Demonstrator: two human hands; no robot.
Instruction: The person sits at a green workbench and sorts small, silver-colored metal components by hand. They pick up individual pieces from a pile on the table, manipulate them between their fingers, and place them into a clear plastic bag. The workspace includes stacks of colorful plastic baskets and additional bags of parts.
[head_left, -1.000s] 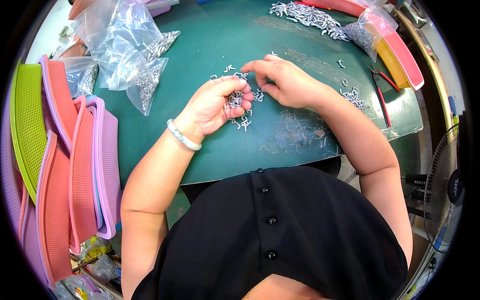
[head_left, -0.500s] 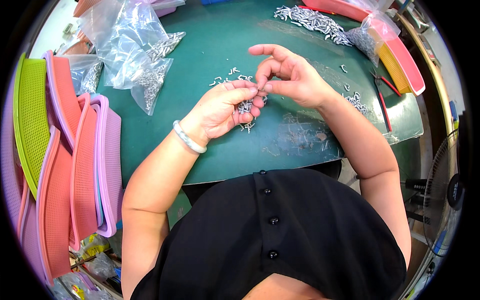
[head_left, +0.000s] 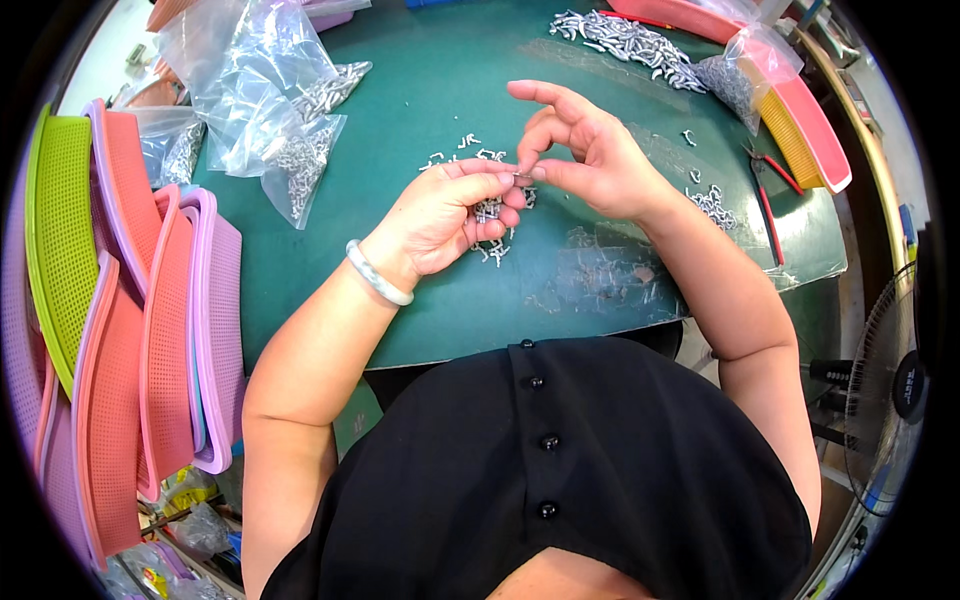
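Observation:
My left hand [head_left: 445, 215] is closed, its thumb and forefinger pinching one end of a small silvery metal piece [head_left: 522, 176]. On its other side, the thumb and forefinger of my right hand [head_left: 595, 165] pinch the same piece, while the other right fingers are raised and curled. The piece's exact shape is too small to make out. Under and around my left hand lies a loose pile of small bent metal parts [head_left: 494, 251], partly hidden by the fingers. A pale bangle [head_left: 378, 274] circles my left wrist.
Clear bags of metal parts [head_left: 300, 170] lie at the far left of the green table [head_left: 430, 320]. Nested plastic baskets [head_left: 215, 330] stand at left. A heap of curved metal pieces [head_left: 630, 45], red-handled pliers [head_left: 765, 195], a small parts pile [head_left: 712, 207] and a fan [head_left: 880, 385] are at right.
My right hand has shifted slightly right, and its fingertips have drawn a little away from the left ones, baring more of the metal piece. My left hand stays nearly still.

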